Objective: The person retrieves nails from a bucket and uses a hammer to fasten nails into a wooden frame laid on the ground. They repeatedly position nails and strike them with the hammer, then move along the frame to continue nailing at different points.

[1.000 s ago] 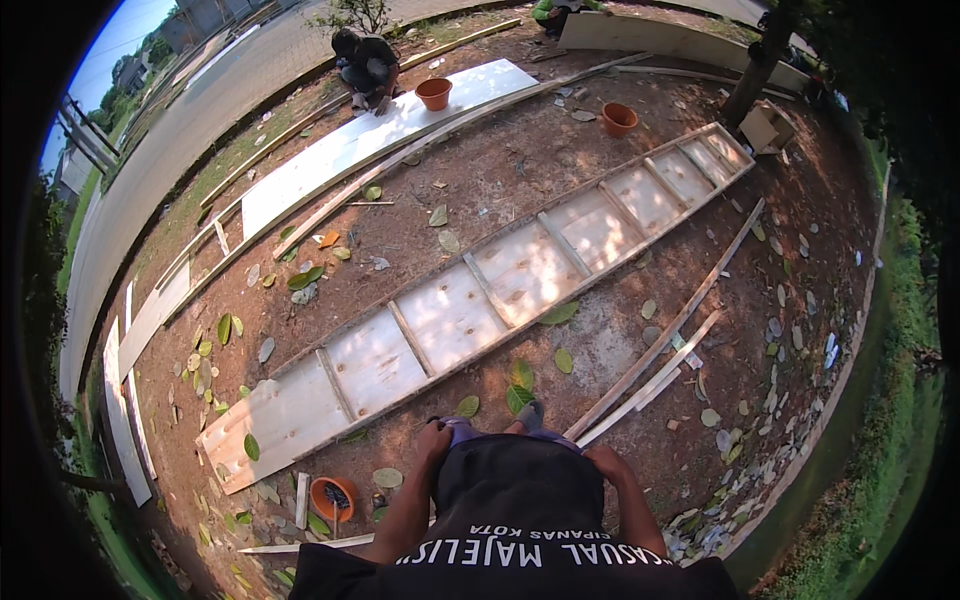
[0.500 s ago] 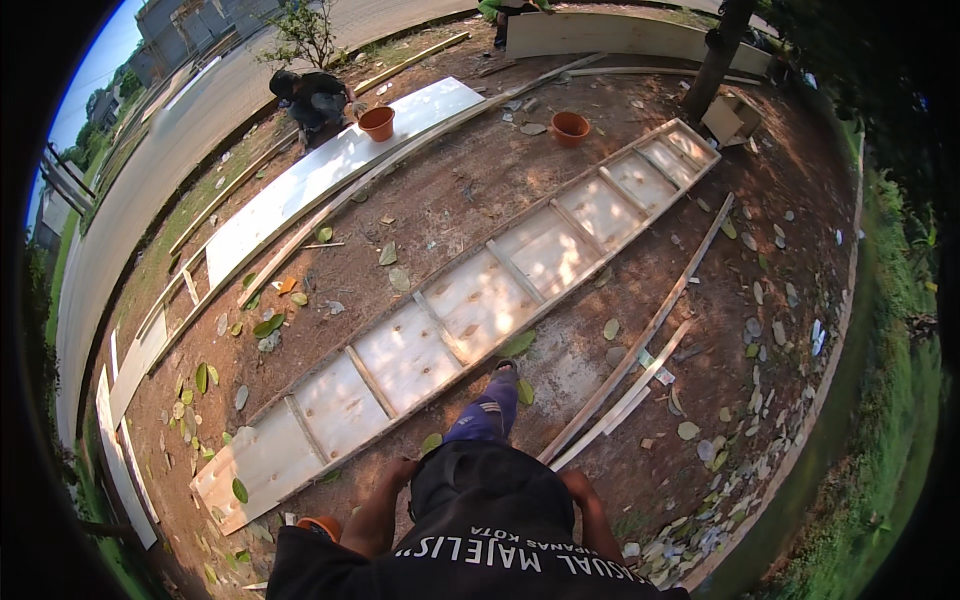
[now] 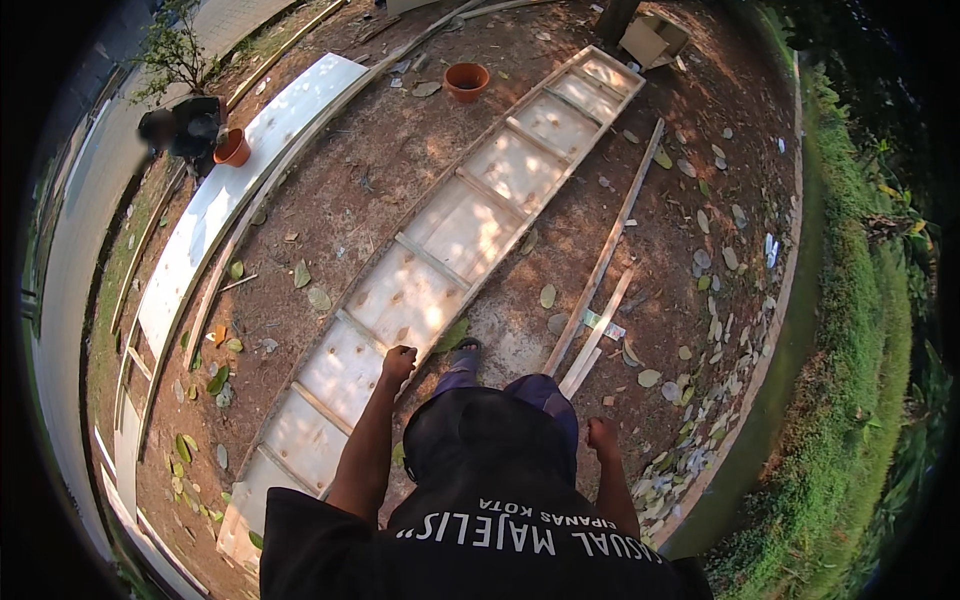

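A long plywood panel (image 3: 480, 222) framed with wooden strips and crossed by several battens lies on the dirt in front of me, running from lower left to upper right. My left hand (image 3: 400, 362) is over its near edge, fingers curled, with nothing visible in them. Low at my right side hangs my right hand (image 3: 603, 437), also curled, with no object showing. It is nearest to some loose wooden strips (image 3: 612, 255) lying on the soil to the right of the panel.
Left of the panel lies a white-topped board (image 3: 255, 150) bearing an orange tub (image 3: 232, 148). A person (image 3: 188, 128) crouches beside it. Another orange tub (image 3: 466, 80) stands on the ground. A cardboard box (image 3: 652, 38) lies past the panel's far end. Leaves litter the ground; grass (image 3: 830, 330) borders the right.
My view has shifted, so the panel and boards appear higher and further left. My left arm has swung forward over the panel's edge. My right hand now shows farther out from my side.
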`<state>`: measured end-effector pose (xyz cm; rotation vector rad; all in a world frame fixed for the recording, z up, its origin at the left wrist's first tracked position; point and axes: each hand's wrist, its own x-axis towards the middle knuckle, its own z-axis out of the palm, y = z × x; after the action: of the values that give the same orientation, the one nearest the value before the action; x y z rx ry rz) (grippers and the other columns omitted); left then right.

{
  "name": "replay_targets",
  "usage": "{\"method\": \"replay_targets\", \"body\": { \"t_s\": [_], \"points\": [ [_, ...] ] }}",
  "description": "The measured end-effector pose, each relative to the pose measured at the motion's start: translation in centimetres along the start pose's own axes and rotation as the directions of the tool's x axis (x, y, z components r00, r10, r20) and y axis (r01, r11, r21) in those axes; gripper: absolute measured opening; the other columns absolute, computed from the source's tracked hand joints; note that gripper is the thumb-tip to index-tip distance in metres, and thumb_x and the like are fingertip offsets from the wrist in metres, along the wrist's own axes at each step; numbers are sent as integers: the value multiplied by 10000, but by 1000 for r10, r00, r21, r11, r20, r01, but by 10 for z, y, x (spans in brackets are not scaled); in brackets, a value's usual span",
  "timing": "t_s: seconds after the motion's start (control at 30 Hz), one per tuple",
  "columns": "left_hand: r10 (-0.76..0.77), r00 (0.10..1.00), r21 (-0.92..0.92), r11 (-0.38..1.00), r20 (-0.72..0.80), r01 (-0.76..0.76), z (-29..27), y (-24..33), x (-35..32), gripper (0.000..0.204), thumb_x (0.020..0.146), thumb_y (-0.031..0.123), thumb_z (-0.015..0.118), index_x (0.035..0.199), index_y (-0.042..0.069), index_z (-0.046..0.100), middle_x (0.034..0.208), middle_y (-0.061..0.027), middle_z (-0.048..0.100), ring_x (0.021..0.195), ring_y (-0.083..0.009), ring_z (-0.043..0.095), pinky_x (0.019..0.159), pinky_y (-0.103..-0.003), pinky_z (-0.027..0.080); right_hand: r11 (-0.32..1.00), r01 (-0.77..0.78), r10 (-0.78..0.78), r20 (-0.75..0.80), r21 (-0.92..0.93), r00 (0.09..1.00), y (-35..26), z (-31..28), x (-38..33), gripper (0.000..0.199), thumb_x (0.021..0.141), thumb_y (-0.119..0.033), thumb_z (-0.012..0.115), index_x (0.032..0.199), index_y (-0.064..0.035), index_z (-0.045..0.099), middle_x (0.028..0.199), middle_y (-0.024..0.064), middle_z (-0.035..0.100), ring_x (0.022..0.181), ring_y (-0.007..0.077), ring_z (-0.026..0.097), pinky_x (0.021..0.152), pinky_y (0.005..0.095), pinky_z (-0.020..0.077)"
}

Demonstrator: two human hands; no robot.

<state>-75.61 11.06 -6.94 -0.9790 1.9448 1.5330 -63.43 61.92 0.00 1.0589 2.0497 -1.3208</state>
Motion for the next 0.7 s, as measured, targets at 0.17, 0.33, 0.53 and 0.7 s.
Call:
{"method": "replay_targets", "body": {
  "t_s": [0.17, 0.33, 0.53, 0.7],
  "points": [
    [186, 974, -48, 982, 132, -181, 51, 153, 23, 359, 944, 291, 573, 1129, -11, 630, 920, -68, 653, 773, -152, 612, 618, -312, 471, 916, 303, -329, -59, -264, 942, 108, -52, 83, 255, 883, -216, 570, 676, -68, 564, 578, 37, 493, 474, 180, 507, 442, 352, 407],
    [-16, 1000, -3, 1000, -13, 16, 45, 128, 54, 355, 931, 294, 583, 1103, -14, 631, 870, -70, 647, 719, -152, 607, 554, -303, 463, 244, 681, -657, 399, -690, 639, 77, -44, 94, 273, 911, -272, 574, 725, -74, 603, 626, 41, 536, 584, 222, 570, 536, 401, 456],
    [-427, 904, 34, 903, -32, 427, 95, 50, 42, 298, 896, 307, 601, 1003, 36, 662, 832, -83, 660, 665, -214, 633, 571, -409, 505, 297, 652, -547, 435, -698, 715, 13, -115, 187, 271, 913, -265, 551, 744, -65, 620, 658, 61, 575, 612, 231, 602, 555, 411, 475],
    [-419, 908, 104, 903, -16, 418, 226, 106, 11, 362, 892, 330, 613, 1092, 34, 674, 960, -122, 689, 836, -284, 675, 741, -465, 523, 999, -21, 18, 125, 25, 992, -105, -228, 305, 188, 880, -193, 534, 847, -22, 605, 683, 76, 587, 506, 180, 569, 457, 352, 448]
  ]
}}
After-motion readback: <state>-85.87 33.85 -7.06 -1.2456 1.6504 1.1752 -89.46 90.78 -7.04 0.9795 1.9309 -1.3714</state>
